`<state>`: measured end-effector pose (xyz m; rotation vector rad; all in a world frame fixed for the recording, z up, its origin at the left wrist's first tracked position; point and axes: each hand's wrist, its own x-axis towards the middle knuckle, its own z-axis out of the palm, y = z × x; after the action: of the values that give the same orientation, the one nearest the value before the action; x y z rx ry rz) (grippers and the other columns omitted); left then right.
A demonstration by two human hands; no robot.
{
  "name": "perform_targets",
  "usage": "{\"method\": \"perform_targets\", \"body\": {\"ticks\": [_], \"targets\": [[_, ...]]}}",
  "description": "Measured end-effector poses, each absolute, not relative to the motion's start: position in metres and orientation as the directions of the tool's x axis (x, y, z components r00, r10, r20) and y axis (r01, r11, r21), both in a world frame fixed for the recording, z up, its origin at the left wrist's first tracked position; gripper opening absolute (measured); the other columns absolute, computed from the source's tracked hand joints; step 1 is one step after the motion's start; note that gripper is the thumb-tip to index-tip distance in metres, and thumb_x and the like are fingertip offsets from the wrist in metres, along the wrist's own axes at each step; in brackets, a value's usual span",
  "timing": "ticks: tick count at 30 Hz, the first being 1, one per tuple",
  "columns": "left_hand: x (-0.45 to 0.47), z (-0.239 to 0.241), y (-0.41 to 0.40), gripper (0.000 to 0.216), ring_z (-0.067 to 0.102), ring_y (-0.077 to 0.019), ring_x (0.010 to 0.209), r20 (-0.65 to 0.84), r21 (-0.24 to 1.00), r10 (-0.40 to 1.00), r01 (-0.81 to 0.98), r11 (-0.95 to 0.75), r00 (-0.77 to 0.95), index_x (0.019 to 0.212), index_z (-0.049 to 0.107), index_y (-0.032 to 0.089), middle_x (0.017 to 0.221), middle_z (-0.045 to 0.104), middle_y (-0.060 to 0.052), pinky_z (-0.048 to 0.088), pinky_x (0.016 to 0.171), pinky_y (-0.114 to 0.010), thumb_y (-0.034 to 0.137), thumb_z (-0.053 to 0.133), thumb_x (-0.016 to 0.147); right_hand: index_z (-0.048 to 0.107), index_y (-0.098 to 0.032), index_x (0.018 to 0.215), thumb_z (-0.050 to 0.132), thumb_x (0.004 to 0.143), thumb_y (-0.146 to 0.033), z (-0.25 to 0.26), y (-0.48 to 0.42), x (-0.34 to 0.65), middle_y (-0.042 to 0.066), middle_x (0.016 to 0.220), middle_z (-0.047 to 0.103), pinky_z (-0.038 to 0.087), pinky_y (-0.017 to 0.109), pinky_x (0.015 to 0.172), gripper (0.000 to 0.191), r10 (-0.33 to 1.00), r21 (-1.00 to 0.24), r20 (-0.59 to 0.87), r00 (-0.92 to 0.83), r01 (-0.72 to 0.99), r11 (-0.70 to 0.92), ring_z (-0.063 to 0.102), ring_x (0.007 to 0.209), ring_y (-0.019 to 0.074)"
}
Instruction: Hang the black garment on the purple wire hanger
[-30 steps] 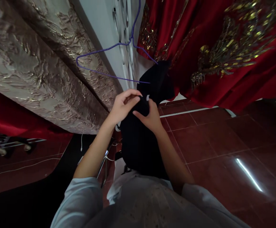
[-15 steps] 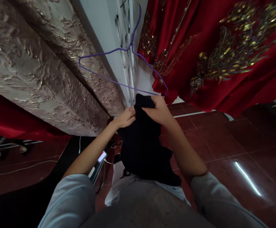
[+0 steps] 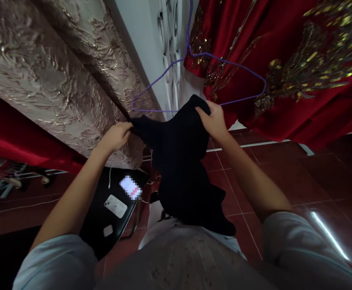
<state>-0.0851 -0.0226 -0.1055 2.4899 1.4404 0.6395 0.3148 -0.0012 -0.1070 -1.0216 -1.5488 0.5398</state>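
Observation:
A dark garment is stretched between my two hands and hangs down in front of my body; its exact kind is too dark to make out. My left hand pinches one upper corner, pulled out to the left. Its other upper corner is gripped by my right hand, thumb on the near side. Just beyond the cloth a purple wire hanger hangs, and the garment hides part of its lower bar. Whether the cloth touches the hanger, I cannot tell.
Red fabric with gold sequins hangs at the right, and pale textured fabric at the left. A white metal rack stands behind the hanger. On a black table lie a lit phone, a white phone and a small white case.
My left hand has moved out to the left, spreading the garment's top wide. My right hand has risen slightly. The hanger has swung round to face me more broadly.

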Motion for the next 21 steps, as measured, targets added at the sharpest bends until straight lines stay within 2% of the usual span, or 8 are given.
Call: {"method": "perform_targets", "body": {"ticks": [3,6,9,11,13,17,19,21], "targets": [[-0.067,-0.068,-0.016,0.007,0.057,-0.0320,0.099,0.548,0.453,0.780,0.677,-0.581,0.303,0.085,0.060,0.024,0.089,0.061,-0.008,0.042,0.100,-0.050,0.029,0.061,0.080,0.065,-0.021,0.080,0.065,0.091,-0.034,-0.096,-0.011,0.321,0.001,0.075,0.058,0.054,0.037,0.079,0.017,0.831,-0.797,0.556,0.012,0.291,0.529,0.059,0.075,0.0183],[-0.032,-0.036,-0.008,0.016,0.057,-0.0274,0.093,0.662,0.531,0.726,0.566,-0.630,0.187,0.075,0.057,0.025,0.083,0.059,-0.004,0.044,0.099,-0.048,0.034,0.066,0.083,0.062,-0.020,0.076,0.066,0.090,-0.033,-0.089,-0.017,0.317,0.001,0.073,0.058,0.055,0.037,0.076,0.019,0.845,-0.818,0.535,0.018,0.262,0.513,0.060,0.076,0.0191],[0.008,-0.016,-0.007,0.011,0.059,-0.0293,0.109,0.651,0.580,0.725,0.469,-0.666,0.225,0.086,0.063,0.025,0.101,0.067,-0.004,0.042,0.107,-0.048,0.033,0.070,0.085,0.061,-0.021,0.074,0.065,0.090,-0.032,-0.085,-0.027,0.312,0.001,0.071,0.059,0.055,0.036,0.072,0.020,0.866,-0.835,0.500,-0.020,0.254,0.488,0.059,0.071,0.0182],[0.027,-0.009,-0.004,0.015,0.058,-0.0310,0.117,0.624,0.622,0.740,0.414,-0.664,0.250,0.093,0.064,0.026,0.108,0.068,-0.005,0.040,0.111,-0.047,0.030,0.075,0.083,0.066,-0.021,0.081,0.065,0.090,-0.030,-0.081,-0.035,0.313,0.002,0.077,0.065,0.057,0.037,0.077,0.013,0.858,-0.819,0.509,-0.070,0.268,0.508,0.063,0.076,0.0194],[0.033,-0.007,0.003,0.015,0.058,-0.0306,0.115,0.611,0.665,0.759,0.374,-0.646,0.224,0.092,0.064,0.026,0.102,0.068,-0.005,0.039,0.111,-0.047,0.028,0.076,0.083,0.071,-0.022,0.096,0.066,0.090,-0.027,-0.074,-0.043,0.323,0.005,0.094,0.072,0.058,0.040,0.090,0.009,0.815,-0.758,0.575,-0.068,0.330,0.562,0.069,0.093,0.0222],[0.023,-0.005,0.025,0.016,0.054,-0.0266,0.102,0.592,0.617,0.767,0.474,-0.629,0.247,0.092,0.065,0.026,0.097,0.067,-0.004,0.036,0.110,-0.048,0.033,0.077,0.084,0.065,-0.025,0.132,0.067,0.089,-0.027,-0.056,-0.043,0.370,0.010,0.142,0.061,0.047,0.047,0.113,0.043,0.592,-0.586,0.783,0.191,0.547,0.598,0.057,0.136,0.0269],[0.016,-0.001,0.031,0.021,0.052,-0.0269,0.101,0.605,0.530,0.740,0.546,-0.649,0.294,0.093,0.067,0.026,0.097,0.065,-0.005,0.035,0.108,-0.050,0.044,0.076,0.086,0.071,-0.020,0.126,0.070,0.089,-0.033,-0.048,-0.036,0.402,0.015,0.138,0.065,0.050,0.045,0.108,0.040,0.554,-0.593,0.787,0.271,0.577,0.561,0.060,0.133,0.0286],[0.013,0.002,0.031,0.029,0.052,-0.0287,0.104,0.634,0.483,0.713,0.567,-0.667,0.299,0.092,0.068,0.027,0.098,0.063,-0.006,0.035,0.105,-0.050,0.056,0.072,0.088,0.079,-0.017,0.105,0.072,0.088,-0.043,-0.042,-0.027,0.431,0.018,0.116,0.075,0.055,0.044,0.090,0.032,0.707,-0.699,0.672,0.219,0.503,0.508,0.070,0.116,0.0294]]}}
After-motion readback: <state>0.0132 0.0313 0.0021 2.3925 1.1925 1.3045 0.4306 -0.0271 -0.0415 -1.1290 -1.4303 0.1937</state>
